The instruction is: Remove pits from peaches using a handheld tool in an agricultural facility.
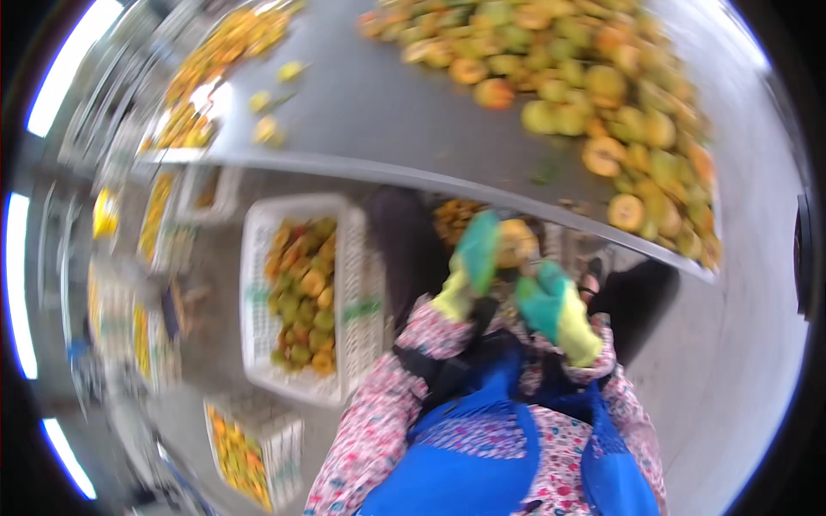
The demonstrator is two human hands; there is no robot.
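Observation:
Both of my hands wear green and yellow gloves and are just below the table's near edge, blurred by motion. My left hand (475, 262) has its fingers pointing up against a yellow-orange peach (517, 243), which it seems to grip from the left. To the right and slightly lower, my right hand (555, 308) is closed, its fingers curled toward the peach. Whatever it holds is too blurred to make out. Peach halves (602, 86), some showing round pit hollows, lie heaped on the metal table (379, 120) above my hands.
A white crate (258, 353) of peaches stands on the floor left of my legs. Another crate (288, 456) of orange fruit sits lower left. More fruit (454, 219) shows under the table edge. Farther left are stacked crates (159, 249). A second heap (224, 52) lies at the table's far left.

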